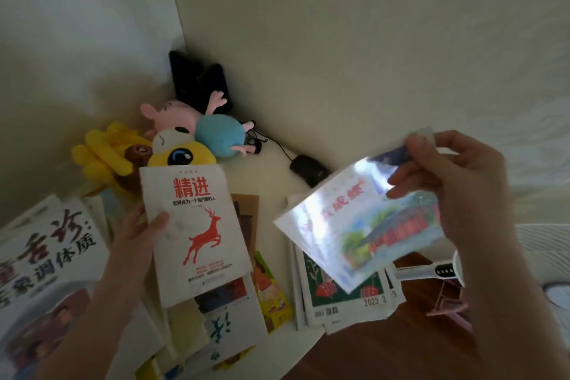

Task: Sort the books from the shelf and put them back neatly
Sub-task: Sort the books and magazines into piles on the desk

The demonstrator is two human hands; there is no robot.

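Sorting apparently under way: gripping deer-cover book (pixel 197 225) in left hand (pixel 135 231), pinching glossy booklet (pixel 354 231) in right hand (pixel 456 194). Next, probably: set each down by size, edges squared.

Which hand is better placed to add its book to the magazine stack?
Probably right: the right hand holds the glossy book over the magazine stack; the left hand grips the deer book farther away.

We count two bare hands (pixel 135 231) (pixel 456 182), two held paperback books (pixel 200 225) (pixel 354 225), three soft plush toys (pixel 197 129) (pixel 105 154) (pixel 180 154), one black computer mouse (pixel 305 168).
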